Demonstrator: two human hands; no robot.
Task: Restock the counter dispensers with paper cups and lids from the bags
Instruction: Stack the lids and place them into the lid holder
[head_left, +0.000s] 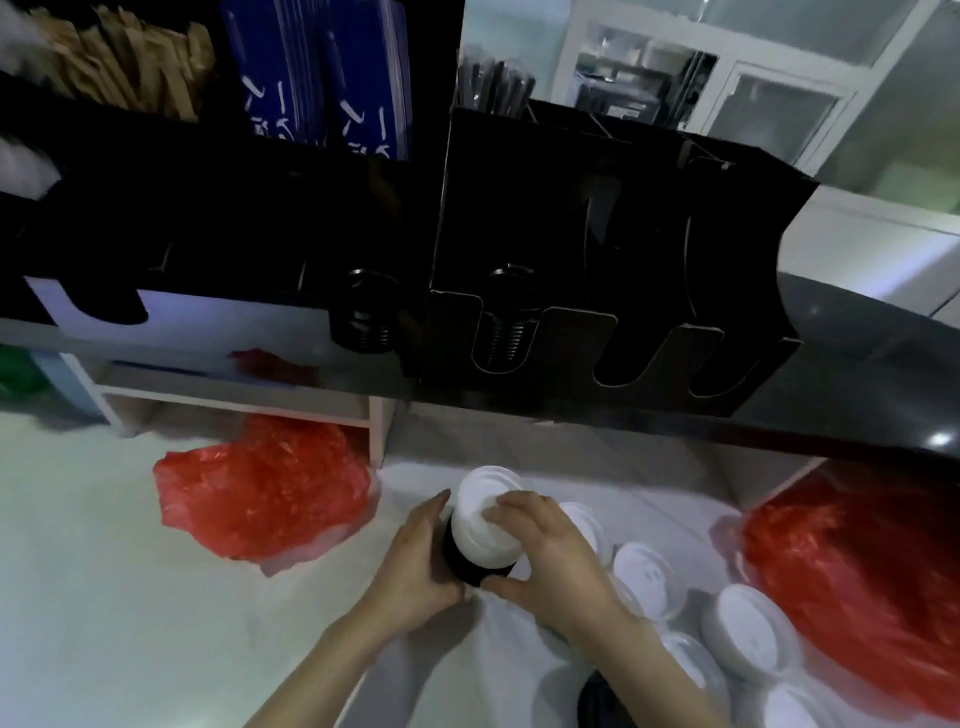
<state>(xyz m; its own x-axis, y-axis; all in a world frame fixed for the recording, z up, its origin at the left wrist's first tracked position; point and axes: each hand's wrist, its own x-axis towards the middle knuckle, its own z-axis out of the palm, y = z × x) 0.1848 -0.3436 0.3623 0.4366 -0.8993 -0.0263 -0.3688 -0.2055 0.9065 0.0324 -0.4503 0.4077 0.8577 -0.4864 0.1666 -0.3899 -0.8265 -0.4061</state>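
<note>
Pale floor (104, 597) bearing two red bags (265, 493), loose white lids (647, 577); dark worktop (857, 364) above carrying black dispensers (597, 234)

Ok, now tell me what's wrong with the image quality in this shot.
Head view: strong wide-angle bending curves the counter edge; the black dispenser is so underexposed that its slots barely separate; glare sits on the counter's right end; the red bag and the loose lids are soft; the left hand and right hand around the lid stack are a little smeared.

No readable text; white strokes on blue bags (322, 78)
</note>
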